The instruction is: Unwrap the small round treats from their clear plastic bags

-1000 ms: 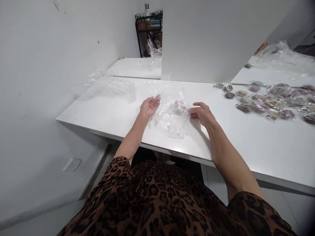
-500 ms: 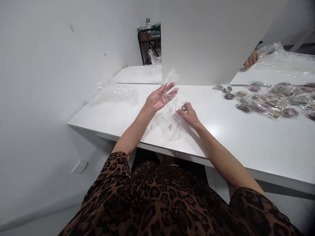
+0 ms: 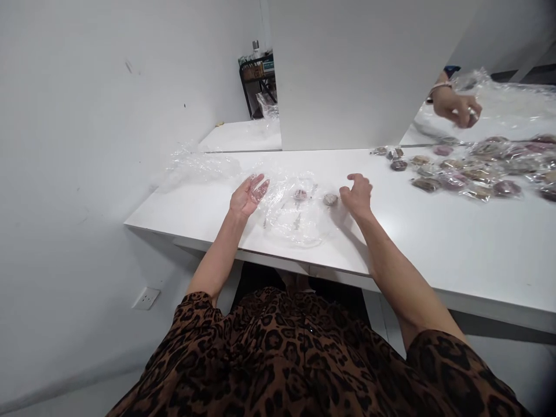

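A crumpled clear plastic bag (image 3: 295, 223) lies on the white table in front of me. My left hand (image 3: 248, 196) is at its left side, fingers spread, with the thin film over the fingertips. Within the bag's outline sits a small reddish round piece (image 3: 300, 195); whether it is inside or under the film I cannot tell. A brownish round piece (image 3: 330, 200) rests at the bag's right edge. Just right of that piece, my right hand (image 3: 358, 194) hovers with thumb and fingers apart and nothing between them.
Several small wrapped round pieces (image 3: 478, 174) are spread over the table's right side. Beyond the white divider panel (image 3: 347, 75), another person's hand (image 3: 456, 107) is above clear plastic sheeting (image 3: 512, 104). More crumpled film (image 3: 200, 165) lies by the left wall. A dark shelf (image 3: 256, 72) stands behind.
My left hand has moved left and lower. My right hand has let go of the film and shifted right. Two round pieces now show near the bag. The other person's hand has come further out.
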A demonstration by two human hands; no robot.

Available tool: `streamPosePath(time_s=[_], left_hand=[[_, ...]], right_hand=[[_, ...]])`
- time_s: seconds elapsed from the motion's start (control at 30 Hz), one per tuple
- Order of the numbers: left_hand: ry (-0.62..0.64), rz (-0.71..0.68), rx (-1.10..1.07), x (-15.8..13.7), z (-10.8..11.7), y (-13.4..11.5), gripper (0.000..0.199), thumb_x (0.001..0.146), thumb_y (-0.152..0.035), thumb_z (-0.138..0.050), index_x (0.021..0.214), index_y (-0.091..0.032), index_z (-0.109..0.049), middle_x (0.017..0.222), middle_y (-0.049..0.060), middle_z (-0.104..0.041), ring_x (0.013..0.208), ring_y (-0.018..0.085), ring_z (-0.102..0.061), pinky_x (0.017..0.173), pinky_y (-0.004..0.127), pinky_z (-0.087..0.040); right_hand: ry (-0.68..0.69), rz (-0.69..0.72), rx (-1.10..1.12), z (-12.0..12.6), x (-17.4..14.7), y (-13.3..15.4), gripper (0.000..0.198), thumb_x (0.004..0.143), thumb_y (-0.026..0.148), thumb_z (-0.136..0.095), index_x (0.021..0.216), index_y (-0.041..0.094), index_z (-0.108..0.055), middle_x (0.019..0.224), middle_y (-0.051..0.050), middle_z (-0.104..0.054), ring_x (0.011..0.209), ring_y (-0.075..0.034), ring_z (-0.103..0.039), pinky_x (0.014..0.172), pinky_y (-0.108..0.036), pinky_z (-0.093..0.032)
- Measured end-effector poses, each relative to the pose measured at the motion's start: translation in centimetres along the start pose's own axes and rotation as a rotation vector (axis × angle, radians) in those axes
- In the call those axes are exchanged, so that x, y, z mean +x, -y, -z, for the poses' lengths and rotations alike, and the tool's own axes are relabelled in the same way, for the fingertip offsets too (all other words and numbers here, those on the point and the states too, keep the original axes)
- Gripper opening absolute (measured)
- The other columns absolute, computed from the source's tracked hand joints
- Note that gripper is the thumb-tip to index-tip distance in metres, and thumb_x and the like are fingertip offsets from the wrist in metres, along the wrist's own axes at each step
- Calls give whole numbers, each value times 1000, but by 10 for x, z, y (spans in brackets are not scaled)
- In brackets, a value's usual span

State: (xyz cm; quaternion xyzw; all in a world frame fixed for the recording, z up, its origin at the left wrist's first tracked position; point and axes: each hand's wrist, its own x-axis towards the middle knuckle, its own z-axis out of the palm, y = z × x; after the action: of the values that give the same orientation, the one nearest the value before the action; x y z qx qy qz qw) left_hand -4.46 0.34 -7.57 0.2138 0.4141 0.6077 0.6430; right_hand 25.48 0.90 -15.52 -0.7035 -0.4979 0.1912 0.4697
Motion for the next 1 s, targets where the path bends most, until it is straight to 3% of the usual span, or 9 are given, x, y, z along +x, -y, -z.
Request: streamPosePath(time_s=[0.07, 0.17, 0.27, 0.37, 0.57, 0.7, 0.8, 0.9, 1.0], left_hand=[[-34, -27, 7, 1, 16, 7, 16, 106, -20, -50, 101, -14, -64, 125, 12, -75, 110, 22, -76, 89, 29, -64], [-63, -78, 6, 3, 35, 21, 12, 104, -23, -54, 101, -16, -62, 130, 12, -72, 99, 22, -79, 83, 30, -63], [-104, -109, 17, 2, 48, 33, 13, 104, -28, -56, 108, -18, -62, 138, 12, -68, 96, 22, -79, 79, 30, -62], [-137, -116, 33, 0, 56, 40, 18, 104, -32, -55, 114, -20, -63, 142, 12, -66, 95, 22, -79, 76, 29, -61], [-172, -145, -4, -1, 70, 34, 20, 104, -33, -56, 117, -20, -65, 141, 12, -67, 100, 22, -78, 81, 29, -60], [-190, -173, -8, 3, 79, 25, 20, 106, -32, -52, 116, -21, -65, 142, 11, -66, 101, 21, -78, 80, 27, -60], [-201, -178, 26, 4, 83, 20, 21, 106, -33, -51, 117, -21, -64, 141, 10, -67, 98, 20, -79, 75, 24, -59], [-211, -168, 56, 3, 82, 16, 22, 104, -32, -53, 121, -21, -63, 140, 11, -68, 93, 19, -79, 72, 23, -59], [-215, -170, 59, 1, 79, 13, 24, 104, -32, -53, 123, -22, -63, 141, 12, -67, 90, 17, -79, 73, 24, -60]], right_hand=[[-27, 188, -135, -2, -4, 7, 46, 83, 26, -49, 127, 16, -58, 139, -19, -55, 133, -38, -46, 109, -60, -41], [220, 431, -252, -18, -16, 27, 44, 96, 31, -42, 132, 14, -60, 137, -19, -62, 132, -37, -47, 111, -57, -41], [500, 546, -398, -43, -28, 48, 48, 102, 35, -39, 140, 14, -58, 142, -20, -60, 135, -38, -46, 111, -57, -41], [619, 581, -552, -61, -31, 59, 51, 103, 34, -36, 147, 16, -54, 145, -20, -58, 133, -39, -48, 110, -57, -41], [548, 490, -521, -46, -11, 40, 41, 99, 32, -44, 130, 16, -64, 119, -20, -66, 112, -34, -57, 99, -49, -47], [427, 210, -216, -10, 9, 2, 22, 89, 29, -51, 103, 17, -63, 91, -9, -64, 83, -22, -57, 79, -36, -50], [275, 92, -167, 14, 17, -22, 26, 84, 38, -59, 100, 18, -63, 96, -10, -63, 90, -23, -57, 80, -38, -51], [136, 250, -288, 22, 7, -26, 43, 85, 47, -62, 117, 18, -67, 130, -18, -60, 124, -35, -51, 101, -54, -45], [330, 549, -355, 16, -21, -18, 49, 94, 52, -53, 130, 22, -68, 151, -15, -52, 144, -39, -36, 115, -64, -32]])
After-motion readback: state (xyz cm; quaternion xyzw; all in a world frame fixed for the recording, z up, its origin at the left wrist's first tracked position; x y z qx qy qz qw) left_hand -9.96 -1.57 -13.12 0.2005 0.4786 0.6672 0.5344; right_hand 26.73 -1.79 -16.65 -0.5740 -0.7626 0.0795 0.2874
